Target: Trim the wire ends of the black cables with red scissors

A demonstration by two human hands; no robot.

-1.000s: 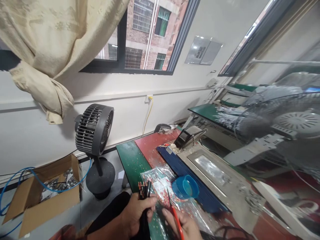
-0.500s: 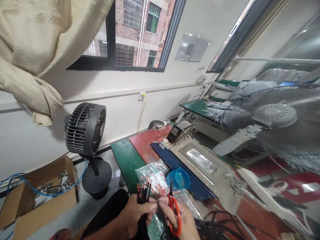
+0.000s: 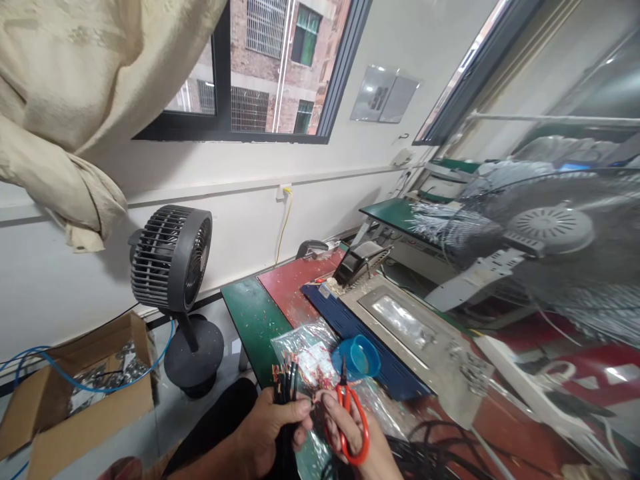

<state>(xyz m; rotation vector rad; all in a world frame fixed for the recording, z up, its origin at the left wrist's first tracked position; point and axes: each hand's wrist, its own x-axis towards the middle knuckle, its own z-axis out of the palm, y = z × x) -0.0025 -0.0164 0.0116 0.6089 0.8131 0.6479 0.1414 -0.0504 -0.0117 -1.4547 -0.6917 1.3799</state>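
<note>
My left hand [image 3: 274, 423] is closed round a bundle of black cables [image 3: 286, 387] whose stripped copper-coloured ends point up. In my right hand [image 3: 357, 427] is a pair of scissors [image 3: 366, 430] with red-orange handles, its dark blades pointing up. The thumb and forefinger of that hand pinch close to the left thumb, at what looks like a wire end too small to make out. Just beyond the scissors stands a blue plastic cup [image 3: 357, 357]. Under the hands lies a clear plastic bag [image 3: 313, 347] strewn with red and copper scraps.
A red and green worktable [image 3: 250, 320] carries a flat panel [image 3: 395, 317] on a blue base, with a tape dispenser [image 3: 363, 260] behind. More black cables [image 3: 440, 447] lie at right. A dark fan [image 3: 173, 257] and an open carton [image 3: 85, 400] are left; a large fan [image 3: 550, 230] is right.
My right hand has turned slightly and the scissors' handles have swung right and opened wider to view. My left hand keeps hold of the cables, nearly in place.
</note>
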